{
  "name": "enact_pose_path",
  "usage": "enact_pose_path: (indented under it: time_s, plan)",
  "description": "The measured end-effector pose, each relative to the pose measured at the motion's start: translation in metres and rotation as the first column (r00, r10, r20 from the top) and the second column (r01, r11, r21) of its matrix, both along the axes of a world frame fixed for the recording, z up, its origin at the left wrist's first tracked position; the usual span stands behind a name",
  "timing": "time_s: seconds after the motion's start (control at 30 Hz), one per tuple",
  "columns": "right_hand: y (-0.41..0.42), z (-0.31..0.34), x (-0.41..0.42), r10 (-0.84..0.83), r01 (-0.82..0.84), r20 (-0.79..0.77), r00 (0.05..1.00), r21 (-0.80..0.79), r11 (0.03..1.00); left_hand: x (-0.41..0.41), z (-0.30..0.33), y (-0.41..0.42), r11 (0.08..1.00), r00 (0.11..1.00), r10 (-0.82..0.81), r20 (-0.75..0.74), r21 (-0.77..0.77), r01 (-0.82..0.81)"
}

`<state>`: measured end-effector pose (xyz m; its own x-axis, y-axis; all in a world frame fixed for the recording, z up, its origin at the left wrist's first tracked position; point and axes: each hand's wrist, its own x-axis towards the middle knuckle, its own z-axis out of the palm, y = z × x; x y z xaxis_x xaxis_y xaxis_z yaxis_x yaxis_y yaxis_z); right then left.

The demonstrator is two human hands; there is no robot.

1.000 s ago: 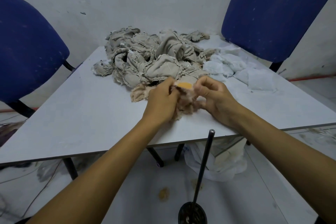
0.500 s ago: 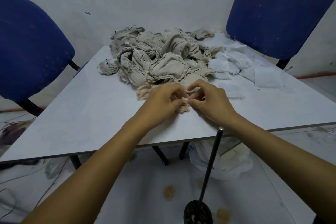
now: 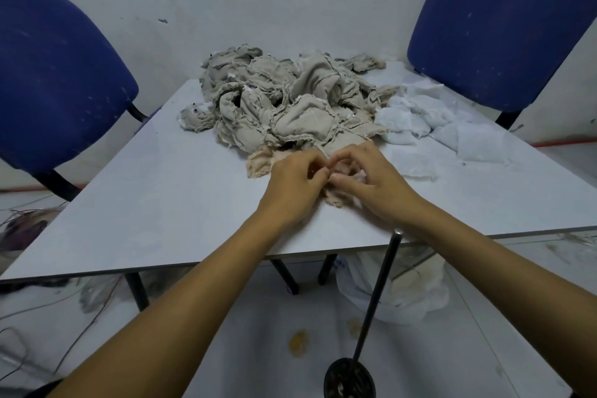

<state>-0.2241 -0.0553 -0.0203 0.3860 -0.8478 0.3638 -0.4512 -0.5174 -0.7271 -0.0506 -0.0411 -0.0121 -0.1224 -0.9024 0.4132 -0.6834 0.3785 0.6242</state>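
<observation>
Head view: one table (image 3: 161, 191) carries one heap of beige cloth scraps (image 3: 290, 107) and one patch of white stuffing (image 3: 416, 116); two blue chairs (image 3: 58, 84) stand behind. At the heap's near edge, left hand (image 3: 297, 184) and right hand (image 3: 371, 184), each grip curled tight, pinch one small pinkish cloth piece (image 3: 337, 199) lying on the table. Fingers hide most of it, so its shape is unclear

Bare surface (image 3: 155, 191) is lying open left of the left hand (image 3: 290, 184), leaving a wide way in. A beige cloth heap (image 3: 290, 107) is blocking the far side. White scraps (image 3: 420, 119) are crowding the stretch beyond the right hand (image 3: 374, 184). A cloth piece (image 3: 336, 200) is filling the gap between the hands, and a black rod (image 3: 378, 294) is rising at the near edge.
</observation>
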Motion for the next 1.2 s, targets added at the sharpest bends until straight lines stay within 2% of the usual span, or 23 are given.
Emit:
enact_pose_path:
  time_s: [0.07,0.13,0.27,0.33,0.43,0.53,0.7,0.83,0.9,1.0,1.2]
  plan:
    - [0.000,0.000,-0.001,0.023,-0.025,-0.058,0.998,-0.044,0.999,0.003,0.001,-0.004,0.999,0.991,-0.010,-0.135,0.040,0.015]
    - [0.000,-0.001,-0.002,-0.020,0.018,-0.032,0.999,-0.083,0.996,0.005,0.004,-0.005,0.997,0.961,-0.038,-0.273,0.061,0.057]
    - [-0.001,-0.001,-0.001,-0.088,0.093,0.045,0.995,-0.127,0.988,0.009,0.011,-0.003,0.975,0.919,-0.147,-0.365,0.103,0.197]
    - [-0.002,0.000,-0.002,-0.091,0.095,0.177,0.980,-0.014,0.995,0.011,0.015,-0.001,0.939,0.878,-0.210,-0.431,0.162,0.304]
    - [-0.003,0.000,-0.007,-0.065,0.004,0.391,0.918,0.157,0.988,0.015,0.020,-0.001,0.888,0.853,-0.292,-0.433,0.209,0.410]
    - [-0.004,-0.002,-0.010,-0.022,-0.093,0.475,0.880,0.218,0.971,0.019,0.024,-0.001,0.854,0.823,-0.347,-0.449,0.212,0.476]
    - [-0.006,0.000,-0.013,0.056,-0.236,0.497,0.866,0.306,0.923,0.010,0.026,-0.004,0.919,0.830,-0.251,-0.499,0.148,0.367]
    - [-0.006,0.002,-0.020,0.163,-0.354,0.506,0.847,0.309,0.883,0.004,0.024,-0.006,0.970,0.893,-0.151,-0.424,0.111,0.217]
    - [-0.005,0.002,-0.019,0.134,-0.319,0.495,0.858,0.310,0.896,0.000,0.023,-0.006,0.993,0.946,-0.088,-0.311,0.046,0.107]
    - [-0.002,0.003,-0.013,0.032,-0.210,0.505,0.862,0.300,0.931,-0.009,0.021,-0.003,0.988,0.995,0.027,-0.092,-0.150,-0.041]
    - [-0.003,0.001,-0.010,-0.215,0.090,0.510,0.833,0.258,0.962,-0.020,0.014,0.002,0.968,0.993,-0.106,-0.056,-0.234,0.090]
